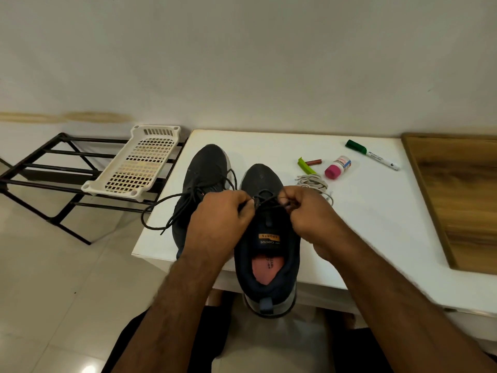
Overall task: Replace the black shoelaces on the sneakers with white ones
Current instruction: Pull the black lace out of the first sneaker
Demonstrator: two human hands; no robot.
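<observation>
Two dark sneakers stand on a white table (363, 224). The right sneaker (266, 251) hangs its heel over the front edge, with a pink insole showing. My left hand (220, 222) and my right hand (309, 214) each pinch the black lace (265, 200) over this shoe's upper eyelets. The left sneaker (201, 173) lies behind my left hand, its loose black lace (158, 208) looping off the table's left edge. A bundle of white laces (313, 183) lies just right of the right sneaker's toe.
On the table behind the laces lie a green clip (305, 165), a small brown tube (313, 162), a pink-capped bottle (337, 168) and a green-capped marker (372, 154). A wooden board (462, 197) sits at right. A black rack (53, 170) with a white basket tray (139, 162) stands left.
</observation>
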